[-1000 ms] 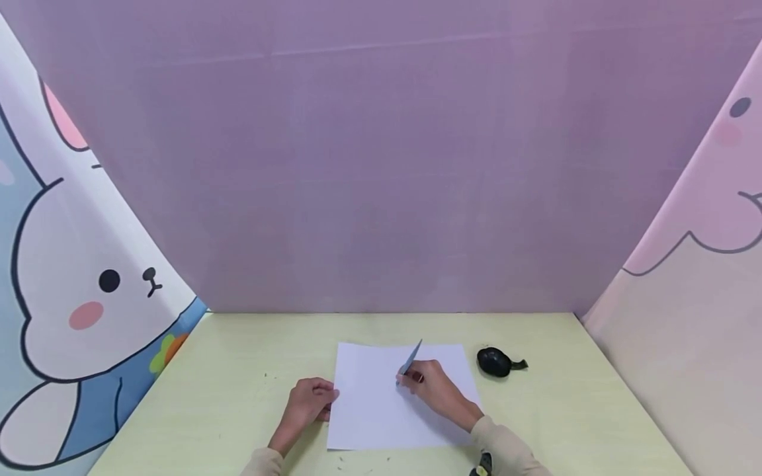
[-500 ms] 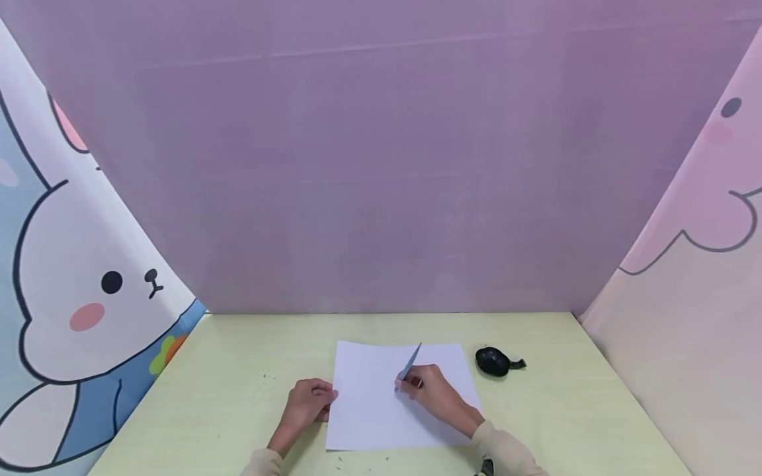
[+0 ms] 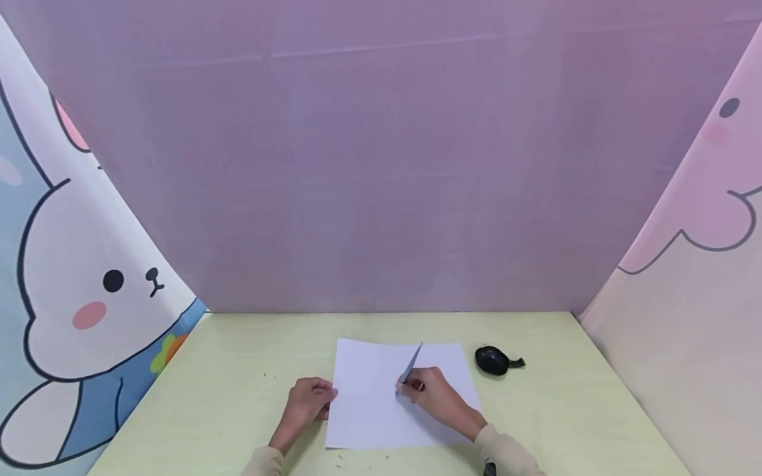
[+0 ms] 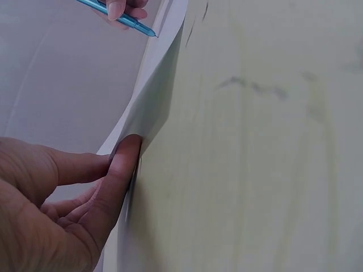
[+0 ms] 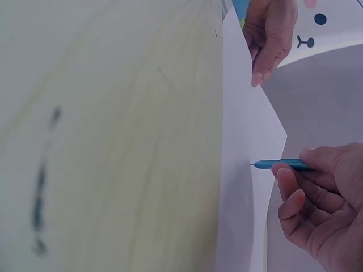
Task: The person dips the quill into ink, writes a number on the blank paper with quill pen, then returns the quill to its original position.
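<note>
A white sheet of paper [image 3: 363, 416] lies on the pale table in the head view. My left hand [image 3: 306, 402] pinches its left edge between thumb and finger, and the left wrist view shows that edge lifted off the tabletop. Over the middle of the sheet, my right hand [image 3: 439, 398] holds a blue pen [image 3: 412, 362] in a writing grip. The pen [image 5: 283, 164] points its tip right at the paper's surface in the right wrist view. No marks on the sheet can be made out from the head view.
A glossy black rounded object [image 3: 493, 361] with a short tail sits right of the sheet. Small dark marks dot the tabletop [image 3: 250, 410]. A purple backdrop [image 3: 381, 198] rises behind the table, with cartoon-printed panels [image 3: 89, 277] at both sides.
My right hand and the pen tip have shifted slightly down the sheet, toward me. The left hand stays at the paper's left edge.
</note>
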A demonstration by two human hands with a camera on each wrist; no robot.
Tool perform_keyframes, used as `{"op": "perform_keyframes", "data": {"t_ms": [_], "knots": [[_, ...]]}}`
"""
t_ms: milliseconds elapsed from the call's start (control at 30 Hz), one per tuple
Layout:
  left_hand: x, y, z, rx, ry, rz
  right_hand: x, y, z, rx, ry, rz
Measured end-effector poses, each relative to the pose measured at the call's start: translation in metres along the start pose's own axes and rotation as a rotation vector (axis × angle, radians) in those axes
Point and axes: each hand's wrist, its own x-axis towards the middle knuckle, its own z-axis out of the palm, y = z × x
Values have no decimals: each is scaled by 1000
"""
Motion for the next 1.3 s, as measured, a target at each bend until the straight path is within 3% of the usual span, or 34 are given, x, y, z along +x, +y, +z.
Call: {"op": "perform_keyframes", "data": {"t_ms": [833, 1133, 1300], "knots": [[-1, 0, 2, 17, 23, -2, -13, 0, -7, 29, -41, 4], [-2, 1, 0, 9, 14, -16, -16, 4, -9, 76, -54, -2], [-1, 4, 1, 23, -31, -24, -19, 9, -10, 92, -41, -12]]}}
